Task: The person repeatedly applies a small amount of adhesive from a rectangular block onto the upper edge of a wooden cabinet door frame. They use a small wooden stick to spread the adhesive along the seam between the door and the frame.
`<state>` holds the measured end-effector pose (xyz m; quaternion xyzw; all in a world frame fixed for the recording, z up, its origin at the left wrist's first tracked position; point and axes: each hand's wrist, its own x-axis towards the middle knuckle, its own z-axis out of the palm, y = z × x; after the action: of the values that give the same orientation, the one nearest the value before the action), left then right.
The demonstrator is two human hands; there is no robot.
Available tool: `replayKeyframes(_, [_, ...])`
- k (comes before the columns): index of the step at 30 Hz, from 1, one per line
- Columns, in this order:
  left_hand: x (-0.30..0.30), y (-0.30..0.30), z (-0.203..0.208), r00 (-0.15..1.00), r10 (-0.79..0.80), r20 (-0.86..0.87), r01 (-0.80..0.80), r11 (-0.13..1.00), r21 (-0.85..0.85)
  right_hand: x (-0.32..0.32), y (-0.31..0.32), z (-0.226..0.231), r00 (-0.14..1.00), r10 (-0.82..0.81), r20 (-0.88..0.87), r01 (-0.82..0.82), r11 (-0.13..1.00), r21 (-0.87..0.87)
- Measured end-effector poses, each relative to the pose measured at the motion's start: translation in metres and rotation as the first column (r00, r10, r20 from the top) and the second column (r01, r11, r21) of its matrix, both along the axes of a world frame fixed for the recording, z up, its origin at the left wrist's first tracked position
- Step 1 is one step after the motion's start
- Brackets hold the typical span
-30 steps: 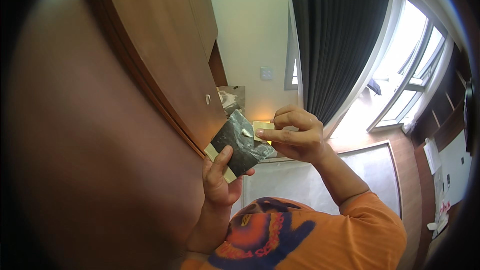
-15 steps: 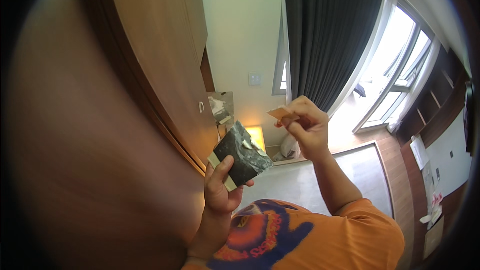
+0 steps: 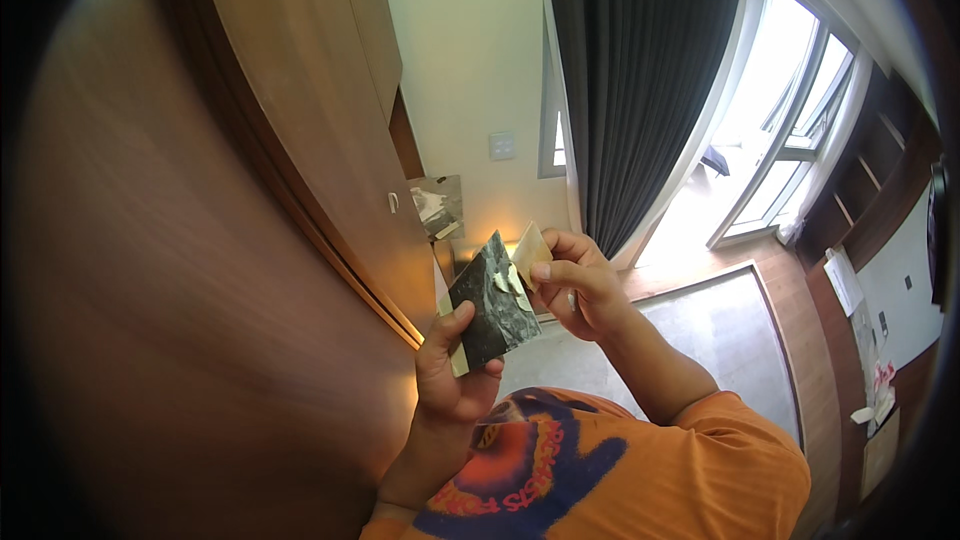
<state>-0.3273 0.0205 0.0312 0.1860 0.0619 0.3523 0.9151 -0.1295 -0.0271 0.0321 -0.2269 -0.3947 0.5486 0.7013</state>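
In my left hand [image 3: 445, 365] is a flat, dark grey-and-white marbled piece [image 3: 488, 308], held up at a tilt. A pale strip runs along its edge by my thumb, and torn whitish flaps [image 3: 507, 283] stick up near its right side. My right hand [image 3: 580, 285] pinches a small tan, thin piece [image 3: 532, 252] between thumb and fingers. This tan piece stands close beside the marbled one's upper right edge; whether they touch I cannot tell.
A brown wooden cabinet [image 3: 300, 140] fills the left. Beyond my hands are a marbled panel [image 3: 438, 208], a wall switch [image 3: 502, 146] and a dark curtain [image 3: 645, 70]. A pale, flat framed surface [image 3: 690, 340] lies below, and a window [image 3: 790, 80] with shelves [image 3: 865, 160] stands right.
My right hand has come down and left, bringing the tan piece beside the marbled piece. The tan piece has turned more upright. My left hand keeps its grip, with the marbled piece turned slightly.
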Motion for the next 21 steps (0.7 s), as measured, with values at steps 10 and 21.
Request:
replayKeyframes(10, [0.003, -0.015, 0.019, 0.974, 0.183, -0.135, -0.17, 0.98, 0.1, -0.003, -0.04, 0.02, 0.815, -0.517, 0.262, 0.492, 0.856, 0.158])
replayKeyframes(21, [0.01, -0.018, -0.003, 0.998, 0.034, -0.046, -0.037, 0.997, -0.064, -0.027, -0.031, 0.013, 0.221, -0.911, 0.348, 0.483, 0.412, 0.773])
